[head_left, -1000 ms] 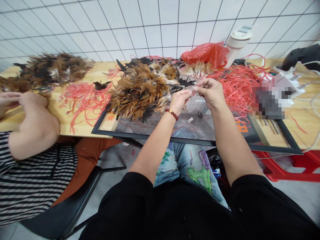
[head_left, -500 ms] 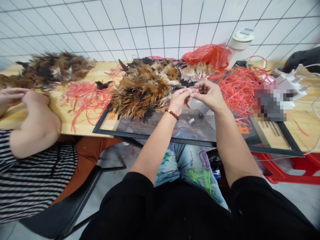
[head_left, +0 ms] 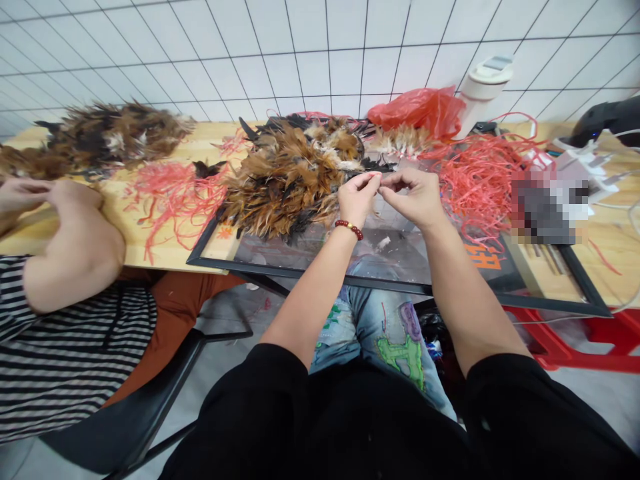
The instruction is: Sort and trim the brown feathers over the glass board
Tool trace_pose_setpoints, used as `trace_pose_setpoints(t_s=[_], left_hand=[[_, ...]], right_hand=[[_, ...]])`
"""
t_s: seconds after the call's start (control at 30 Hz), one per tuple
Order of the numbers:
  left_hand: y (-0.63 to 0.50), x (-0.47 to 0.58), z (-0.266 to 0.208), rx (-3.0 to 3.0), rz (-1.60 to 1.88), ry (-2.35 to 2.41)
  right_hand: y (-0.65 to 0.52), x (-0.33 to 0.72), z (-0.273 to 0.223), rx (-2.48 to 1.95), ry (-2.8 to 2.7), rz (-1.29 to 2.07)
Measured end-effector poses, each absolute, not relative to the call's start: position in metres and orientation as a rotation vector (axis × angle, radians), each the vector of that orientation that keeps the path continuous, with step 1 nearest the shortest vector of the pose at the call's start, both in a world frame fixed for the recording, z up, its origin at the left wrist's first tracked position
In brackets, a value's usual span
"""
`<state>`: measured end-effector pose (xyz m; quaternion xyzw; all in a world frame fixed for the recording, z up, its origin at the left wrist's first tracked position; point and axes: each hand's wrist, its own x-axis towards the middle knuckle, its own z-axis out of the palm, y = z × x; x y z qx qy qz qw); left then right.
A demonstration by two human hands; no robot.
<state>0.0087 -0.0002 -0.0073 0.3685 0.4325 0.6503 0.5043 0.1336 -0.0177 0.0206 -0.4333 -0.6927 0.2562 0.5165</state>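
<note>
My left hand [head_left: 357, 198], with a dark red bead bracelet [head_left: 349, 230] at its wrist, is closed in a pinch. A small bit of pink strip [head_left: 374, 175] shows at its fingertips. Close against it, my right hand [head_left: 413, 195] also pinches, thumb against curled fingers; what lies between those fingers is too small to make out. Both hands are above a clear dark-framed panel [head_left: 300, 270]. Just left of them rises a pile of brown and black feathers [head_left: 287, 180]. To the right lies a tangle of pink strips [head_left: 480, 183].
A red plastic bag [head_left: 417, 112] and a white tumbler [head_left: 483, 93] stand by the tiled wall. More pink strips [head_left: 180, 193] and another feather pile [head_left: 120, 137] lie leftward, near a co-worker's arm [head_left: 80, 240]. White plugs and cables [head_left: 590, 167] are at right, above a red stool [head_left: 565, 340].
My hands stay pinched together at nearly the same spot, with the fingers shifted slightly. A brown feather tip that showed below them is now barely visible. The view has moved slightly.
</note>
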Motion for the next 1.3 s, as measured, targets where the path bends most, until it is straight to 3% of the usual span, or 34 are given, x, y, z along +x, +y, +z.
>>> trace_pose_setpoints(t_s=[0.33,0.6,0.87,1.3], left_hand=[[0.003,0.006,-0.013,1.028,1.686,1.011],[0.015,0.001,-0.025,1.123,1.749,0.931],[0.005,0.004,-0.017,1.199,1.788,0.941],[0.001,0.005,-0.009,1.133,1.67,0.88]], right_hand=[[-0.003,0.13,0.014,-0.979,-1.419,0.959],[-0.001,0.129,0.007,-0.856,-1.481,0.879],[0.004,0.124,0.001,-0.906,-1.348,1.051],[-0.005,0.127,0.024,-0.922,-1.043,1.435]])
